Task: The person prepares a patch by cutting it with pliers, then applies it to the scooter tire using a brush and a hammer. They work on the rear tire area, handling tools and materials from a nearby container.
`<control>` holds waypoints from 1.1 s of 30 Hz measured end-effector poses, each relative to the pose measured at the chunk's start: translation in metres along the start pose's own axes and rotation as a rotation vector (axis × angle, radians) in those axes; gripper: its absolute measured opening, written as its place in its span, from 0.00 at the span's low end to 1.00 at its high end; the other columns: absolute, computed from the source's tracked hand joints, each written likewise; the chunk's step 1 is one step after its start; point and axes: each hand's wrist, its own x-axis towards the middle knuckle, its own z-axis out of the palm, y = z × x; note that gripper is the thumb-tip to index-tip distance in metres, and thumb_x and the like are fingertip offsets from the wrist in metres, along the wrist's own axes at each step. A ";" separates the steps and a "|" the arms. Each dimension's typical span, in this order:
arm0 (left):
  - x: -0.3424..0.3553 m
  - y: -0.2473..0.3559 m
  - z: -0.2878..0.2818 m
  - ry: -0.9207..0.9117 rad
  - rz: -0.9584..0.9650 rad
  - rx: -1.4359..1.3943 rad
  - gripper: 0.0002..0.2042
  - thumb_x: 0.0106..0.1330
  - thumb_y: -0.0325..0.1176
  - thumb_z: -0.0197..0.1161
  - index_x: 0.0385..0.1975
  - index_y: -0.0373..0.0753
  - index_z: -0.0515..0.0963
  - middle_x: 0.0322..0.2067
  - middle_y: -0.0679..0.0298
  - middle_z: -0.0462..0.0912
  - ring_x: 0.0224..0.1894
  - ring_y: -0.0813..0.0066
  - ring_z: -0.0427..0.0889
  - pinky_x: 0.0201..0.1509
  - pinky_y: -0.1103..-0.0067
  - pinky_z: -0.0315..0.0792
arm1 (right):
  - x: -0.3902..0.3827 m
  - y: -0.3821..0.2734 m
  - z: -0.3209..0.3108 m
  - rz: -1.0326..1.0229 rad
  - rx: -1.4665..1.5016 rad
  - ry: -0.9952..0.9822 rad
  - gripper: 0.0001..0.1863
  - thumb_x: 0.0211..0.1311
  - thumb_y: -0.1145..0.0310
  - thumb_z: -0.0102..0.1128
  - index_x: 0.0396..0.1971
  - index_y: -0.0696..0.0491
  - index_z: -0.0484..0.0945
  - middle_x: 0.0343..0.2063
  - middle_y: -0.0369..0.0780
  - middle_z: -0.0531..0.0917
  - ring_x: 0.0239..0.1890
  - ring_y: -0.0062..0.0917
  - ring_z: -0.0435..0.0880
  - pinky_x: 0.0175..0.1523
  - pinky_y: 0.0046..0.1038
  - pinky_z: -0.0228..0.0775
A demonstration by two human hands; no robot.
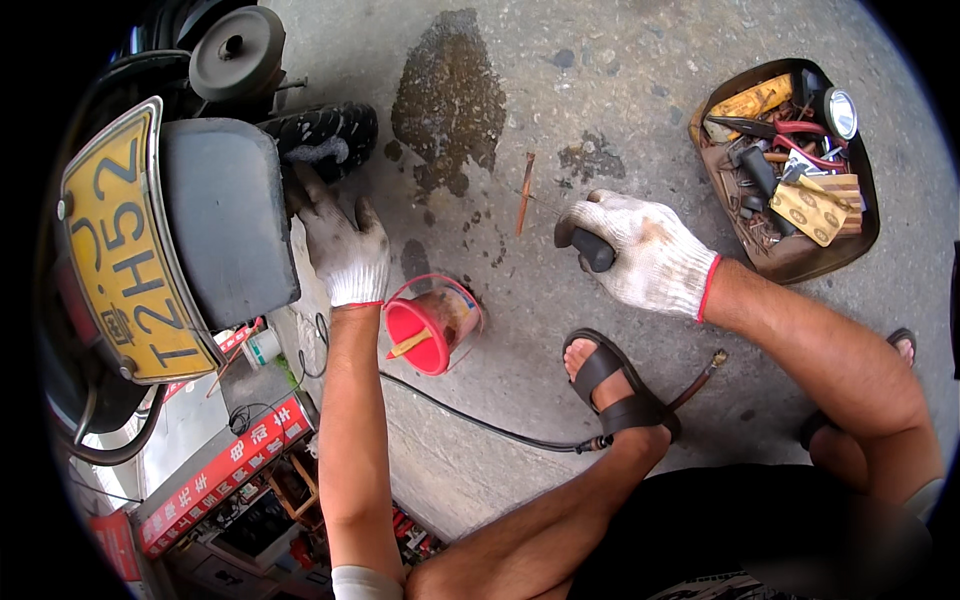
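Note:
My gloved right hand is closed round the black handle of a tool with a thin metal shaft, which points up-left; a narrow brown strip crosses the shaft at its tip. My gloved left hand reaches to the rear tyre of a two-wheeler, thumb apart from the fingers, whose tips are partly hidden beside the dark mudguard. A yellow number plate is fixed to the mudguard. Below the left hand stands a red plastic bucket with a wooden-handled item in it.
A tray of pliers, patches and small tools lies at the upper right. A hose runs along the concrete floor by my sandalled foot. A grey wheel-shaped part is at the top left, a cluttered shopfront at the lower left.

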 end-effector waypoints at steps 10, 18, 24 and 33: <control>-0.015 -0.025 0.063 -0.448 0.245 -0.011 0.27 0.66 0.35 0.57 0.64 0.31 0.66 0.68 0.49 0.65 0.48 0.47 0.82 0.53 0.60 0.77 | 0.003 -0.002 -0.006 -0.036 -0.017 0.016 0.15 0.52 0.78 0.61 0.42 0.51 0.79 0.37 0.45 0.81 0.43 0.43 0.83 0.47 0.39 0.77; 0.014 -0.019 0.018 -0.382 -0.803 -0.928 0.34 0.68 0.63 0.56 0.60 0.36 0.71 0.55 0.54 0.76 0.47 0.61 0.83 0.43 0.68 0.79 | 0.002 0.008 -0.005 0.001 -0.009 0.005 0.15 0.52 0.78 0.61 0.42 0.51 0.79 0.37 0.44 0.81 0.44 0.43 0.83 0.47 0.39 0.76; 0.040 -0.013 0.026 -0.233 -0.843 -0.919 0.41 0.67 0.64 0.58 0.67 0.33 0.67 0.58 0.55 0.77 0.55 0.63 0.78 0.52 0.67 0.78 | 0.000 0.001 0.000 -0.009 0.018 0.022 0.15 0.52 0.77 0.54 0.41 0.49 0.79 0.34 0.46 0.82 0.41 0.45 0.83 0.45 0.42 0.77; 0.018 -0.076 0.093 -0.068 -0.494 -0.573 0.24 0.65 0.46 0.66 0.45 0.27 0.80 0.48 0.44 0.83 0.49 0.49 0.82 0.52 0.66 0.73 | 0.002 0.001 -0.004 -0.045 0.010 0.048 0.14 0.52 0.77 0.55 0.40 0.50 0.78 0.33 0.45 0.82 0.41 0.44 0.83 0.46 0.41 0.77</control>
